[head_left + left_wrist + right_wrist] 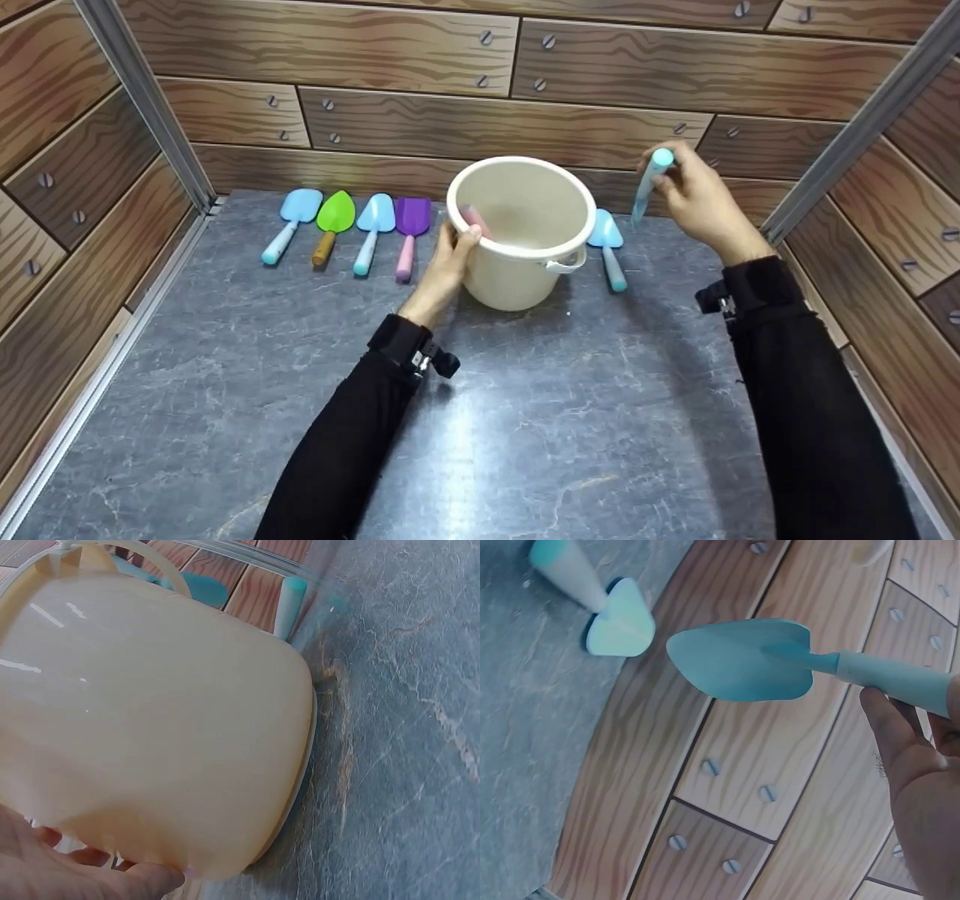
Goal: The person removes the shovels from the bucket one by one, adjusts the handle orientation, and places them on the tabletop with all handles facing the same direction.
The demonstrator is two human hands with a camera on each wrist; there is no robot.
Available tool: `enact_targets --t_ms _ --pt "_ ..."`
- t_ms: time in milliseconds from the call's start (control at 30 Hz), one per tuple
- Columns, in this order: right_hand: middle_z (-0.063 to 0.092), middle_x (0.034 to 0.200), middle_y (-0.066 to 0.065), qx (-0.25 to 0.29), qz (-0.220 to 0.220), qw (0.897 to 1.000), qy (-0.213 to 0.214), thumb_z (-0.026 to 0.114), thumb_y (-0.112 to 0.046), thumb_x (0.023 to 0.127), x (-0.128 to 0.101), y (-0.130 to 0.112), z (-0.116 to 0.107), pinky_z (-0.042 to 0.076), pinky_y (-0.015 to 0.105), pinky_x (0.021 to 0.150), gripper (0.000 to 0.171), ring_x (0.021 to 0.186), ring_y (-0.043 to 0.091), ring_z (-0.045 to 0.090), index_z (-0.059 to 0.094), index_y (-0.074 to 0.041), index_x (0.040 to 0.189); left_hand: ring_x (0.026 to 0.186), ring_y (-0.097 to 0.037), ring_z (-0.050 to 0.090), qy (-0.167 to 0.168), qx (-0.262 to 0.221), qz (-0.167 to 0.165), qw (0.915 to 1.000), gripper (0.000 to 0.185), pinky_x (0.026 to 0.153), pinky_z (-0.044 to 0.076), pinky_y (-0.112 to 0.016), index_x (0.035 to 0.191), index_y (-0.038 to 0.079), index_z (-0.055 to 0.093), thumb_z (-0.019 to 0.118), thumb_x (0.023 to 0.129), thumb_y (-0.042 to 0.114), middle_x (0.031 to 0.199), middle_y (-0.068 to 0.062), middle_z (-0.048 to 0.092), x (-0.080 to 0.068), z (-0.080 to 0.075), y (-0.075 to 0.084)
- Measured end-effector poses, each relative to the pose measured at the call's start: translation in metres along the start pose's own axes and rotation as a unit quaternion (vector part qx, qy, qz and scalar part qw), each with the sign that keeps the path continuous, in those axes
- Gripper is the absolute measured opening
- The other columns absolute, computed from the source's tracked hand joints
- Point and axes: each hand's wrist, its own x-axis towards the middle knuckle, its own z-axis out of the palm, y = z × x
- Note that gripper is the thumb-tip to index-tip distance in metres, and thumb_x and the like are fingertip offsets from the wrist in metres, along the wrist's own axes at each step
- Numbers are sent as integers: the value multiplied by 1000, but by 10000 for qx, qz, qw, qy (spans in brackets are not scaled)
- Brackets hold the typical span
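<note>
A cream bucket (517,277) stands upright on the grey surface. My left hand (448,259) grips its left side near the rim; in the left wrist view, fingers (154,879) lie against the bucket wall. Inside the bucket a pink handle-like piece (474,220) shows, the rest hidden by the rim. To the bucket's right, my right hand (697,191) holds a light blue trowel (742,660) by its handle, lifted off the surface. Beneath and left of that hand, a second light blue trowel (606,232) lies beside the bucket.
Left of the bucket lie a purple shovel (412,216), a blue trowel (376,214), a green trowel (336,212) and a blue shovel (301,205) in a row. Wood-patterned walls (420,52) enclose the back and both sides, with metal corner posts (142,97).
</note>
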Motion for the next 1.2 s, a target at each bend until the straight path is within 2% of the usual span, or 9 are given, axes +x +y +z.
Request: enact_targets --t_ms 100,167,300,400,567,667,833,967,1200 --pt "66 157 24 -52 138 9997 -217 54 0 121 -3 7 1 48 65 137 31 155 42 62 54 4 152 182 -47 25 2 11 -62 10000 103 151 17 -67 187 9 16 54 106 61 195 -27 20 -1 -1 0" --pt "64 159 25 -37 226 9991 -345 52 -1 121 -5 11 1 49 70 134 31 156 47 61 53 3 152 183 -47 24 -8 3 -78 10000 102 152 16 -67 188 10 16 54 107 59 196 -27 19 -1 -1 -1" --pt "63 159 25 -47 339 9980 -525 50 -2 123 -9 20 3 57 65 128 32 149 47 66 52 2 155 183 -47 23 -24 -113 -62 9999 102 151 16 -68 189 10 13 56 109 58 196 -27 17 -1 -1 -1" --pt "65 157 26 -122 324 9977 -587 50 -1 122 -12 27 3 60 62 125 33 145 47 68 52 3 155 182 -47 26 -6 -239 10 9997 105 151 19 -67 187 8 15 58 106 58 194 -29 22 -1 0 0" --pt "64 156 32 -214 416 9966 -683 52 0 121 -13 39 4 54 74 126 35 148 56 65 53 2 156 179 -47 33 17 -296 141 9995 111 150 25 -65 185 4 20 60 100 64 190 -30 30 0 1 1" --pt "64 155 35 -319 562 9949 -769 53 -3 122 -14 45 3 51 79 124 35 150 59 62 52 -1 157 179 -47 32 -4 -340 126 9993 108 150 24 -65 184 5 20 59 102 61 190 -30 29 0 1 1" --pt "65 154 36 -423 658 9925 -934 51 -4 123 -17 52 4 51 80 123 35 151 59 62 50 -2 158 182 -44 27 -49 -469 9 9989 99 151 19 -66 186 8 18 58 108 53 193 -27 25 -1 1 1" --pt "66 151 37 -467 643 9918 -999 52 -3 122 -20 58 5 51 81 123 34 149 60 62 51 0 156 182 -44 26 -39 -513 -14 9987 102 152 18 -66 186 8 18 60 106 56 193 -26 25 -1 1 1" --pt "63 154 37 -499 808 9893 -1109 49 -6 124 -25 66 5 52 73 115 34 148 57 62 49 -1 157 183 -45 24 -47 -611 -37 9981 100 151 16 -69 186 9 17 61 107 52 194 -26 22 -1 1 0"
